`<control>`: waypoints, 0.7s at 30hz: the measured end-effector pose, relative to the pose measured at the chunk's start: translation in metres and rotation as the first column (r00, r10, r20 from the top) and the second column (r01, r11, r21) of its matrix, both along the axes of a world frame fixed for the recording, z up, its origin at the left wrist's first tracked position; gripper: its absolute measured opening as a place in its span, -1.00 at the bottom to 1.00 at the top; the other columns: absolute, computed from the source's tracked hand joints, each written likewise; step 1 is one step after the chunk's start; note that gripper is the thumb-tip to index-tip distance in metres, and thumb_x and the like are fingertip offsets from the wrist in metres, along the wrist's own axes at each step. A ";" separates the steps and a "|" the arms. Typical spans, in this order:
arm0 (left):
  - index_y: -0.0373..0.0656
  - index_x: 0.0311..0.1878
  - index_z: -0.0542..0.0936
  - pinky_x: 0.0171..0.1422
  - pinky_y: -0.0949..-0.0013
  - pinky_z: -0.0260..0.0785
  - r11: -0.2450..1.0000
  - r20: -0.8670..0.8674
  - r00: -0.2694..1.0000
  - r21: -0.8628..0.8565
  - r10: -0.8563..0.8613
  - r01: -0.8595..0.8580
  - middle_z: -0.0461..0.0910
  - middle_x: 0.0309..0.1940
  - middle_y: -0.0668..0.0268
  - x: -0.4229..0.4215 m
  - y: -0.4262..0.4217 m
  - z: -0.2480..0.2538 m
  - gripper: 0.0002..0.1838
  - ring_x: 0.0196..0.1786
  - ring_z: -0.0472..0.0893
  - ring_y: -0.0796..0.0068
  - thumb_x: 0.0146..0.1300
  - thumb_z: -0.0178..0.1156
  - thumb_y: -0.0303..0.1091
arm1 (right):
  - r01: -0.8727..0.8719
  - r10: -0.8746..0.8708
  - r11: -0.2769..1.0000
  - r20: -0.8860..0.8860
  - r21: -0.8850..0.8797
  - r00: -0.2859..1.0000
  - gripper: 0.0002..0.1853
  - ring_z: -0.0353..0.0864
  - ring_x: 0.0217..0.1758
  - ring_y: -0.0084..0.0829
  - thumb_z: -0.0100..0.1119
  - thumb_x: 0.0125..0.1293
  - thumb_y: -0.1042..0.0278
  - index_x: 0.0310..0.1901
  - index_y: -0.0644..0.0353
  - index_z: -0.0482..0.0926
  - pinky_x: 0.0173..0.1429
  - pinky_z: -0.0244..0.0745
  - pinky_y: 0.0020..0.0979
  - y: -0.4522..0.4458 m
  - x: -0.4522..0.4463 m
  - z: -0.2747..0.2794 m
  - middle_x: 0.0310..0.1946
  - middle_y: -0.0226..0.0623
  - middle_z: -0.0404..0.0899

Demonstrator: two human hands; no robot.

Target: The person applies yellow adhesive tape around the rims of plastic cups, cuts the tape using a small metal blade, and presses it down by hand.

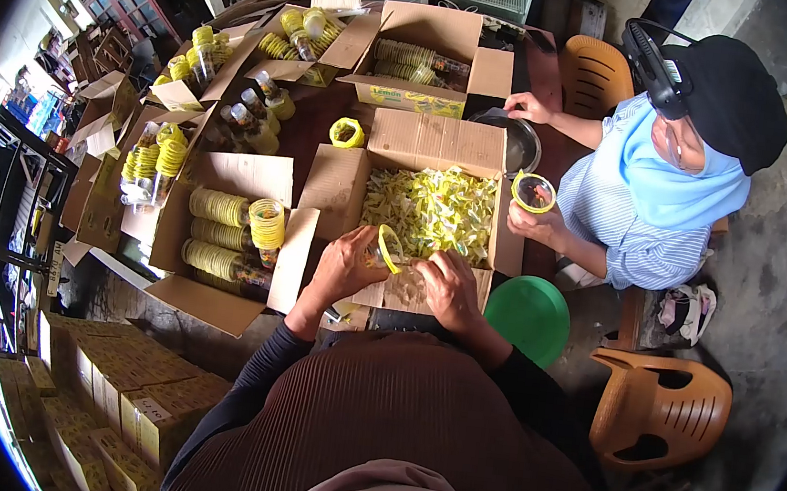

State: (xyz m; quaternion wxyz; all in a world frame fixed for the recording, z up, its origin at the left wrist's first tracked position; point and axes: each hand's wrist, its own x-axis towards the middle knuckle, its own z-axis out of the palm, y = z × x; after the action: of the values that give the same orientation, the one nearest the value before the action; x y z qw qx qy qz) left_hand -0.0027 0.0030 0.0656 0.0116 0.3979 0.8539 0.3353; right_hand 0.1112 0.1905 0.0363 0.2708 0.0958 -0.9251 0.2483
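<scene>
My left hand (346, 262) is wrapped round a clear cup with a yellow rim (390, 248), tilted over the near edge of an open cardboard box (438, 140). Just right of the cup, my right hand (449, 288) has its fingers pinched together; whatever they hold is too small to name. Many small yellow-and-white wrapped pieces (440, 214) fill the box beyond my hands. A yellow-rimmed container (347, 132) stands behind the box's left flap.
A co-worker (653, 191) at the right holds a yellow-rimmed cup (533, 193) and reaches to a dark bowl (517, 148). Boxes of stacked yellow-rimmed cups (217, 232) stand left. A green round stool (528, 319) and an orange chair (664, 413) are at the right.
</scene>
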 end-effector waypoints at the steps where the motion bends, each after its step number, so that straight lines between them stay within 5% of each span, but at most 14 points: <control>1: -0.24 -0.04 0.50 -0.12 0.16 0.48 0.999 0.012 1.000 0.031 -0.017 0.017 0.58 -0.25 0.10 -0.001 0.000 0.001 -0.43 -0.13 0.61 0.07 -0.16 0.42 -0.24 | 0.001 -0.001 1.000 -0.001 0.001 1.000 -0.72 0.49 -0.18 -0.21 0.20 -0.04 0.60 -0.21 0.20 0.57 -0.10 0.44 -0.21 -0.002 0.001 -0.001 -0.31 -0.26 0.44; 9: -0.22 -0.21 0.45 -0.18 0.14 0.46 1.000 -0.128 0.992 -0.013 -0.019 0.018 0.52 -0.36 0.18 0.003 0.005 0.004 -0.56 -0.21 0.60 0.09 -0.12 0.41 -0.26 | 0.091 -0.090 0.995 -0.039 0.043 0.995 -0.69 0.47 -0.19 -0.22 0.22 -0.06 0.54 -0.18 0.20 0.57 -0.13 0.41 -0.22 -0.013 0.003 -0.015 -0.29 -0.27 0.43; 11: -0.28 -0.03 0.50 -0.08 0.16 0.49 0.997 -0.083 0.997 -0.080 0.001 -0.008 0.59 -0.23 0.10 0.003 0.005 0.003 -0.44 -0.15 0.63 0.05 -0.17 0.41 -0.29 | 0.109 -0.107 0.993 -0.043 0.041 0.993 -0.68 0.47 -0.19 -0.21 0.22 -0.07 0.55 -0.18 0.19 0.57 -0.12 0.41 -0.21 -0.014 0.002 -0.021 -0.29 -0.26 0.42; 17: -0.21 -0.16 0.46 -0.18 0.17 0.48 0.998 -0.089 0.994 0.006 -0.059 0.060 0.57 -0.30 0.20 -0.004 0.000 -0.002 -0.53 -0.20 0.62 0.12 -0.08 0.43 -0.21 | 0.180 -0.117 0.933 0.210 -0.311 0.971 -0.66 0.48 -0.16 -0.15 0.23 -0.12 0.61 -0.20 0.17 0.58 -0.09 0.42 -0.17 -0.016 0.001 -0.023 -0.27 -0.28 0.45; 21: -0.21 -0.17 0.48 -0.18 0.12 0.45 0.995 -0.071 0.997 -0.100 -0.002 -0.005 0.61 -0.19 0.13 0.001 0.003 -0.002 -0.52 -0.17 0.64 0.08 -0.15 0.43 -0.23 | 0.108 -0.109 0.994 0.038 0.005 0.993 -0.76 0.48 -0.17 -0.21 0.20 -0.01 0.50 -0.23 0.16 0.60 -0.12 0.41 -0.22 -0.013 0.006 -0.018 -0.27 -0.30 0.46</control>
State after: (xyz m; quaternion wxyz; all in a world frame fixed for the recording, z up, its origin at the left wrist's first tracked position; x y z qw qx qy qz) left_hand -0.0015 0.0061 0.0634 0.0011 0.4076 0.8699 0.2776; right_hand 0.1174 0.1771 0.0181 0.2661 0.0410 -0.9343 0.2338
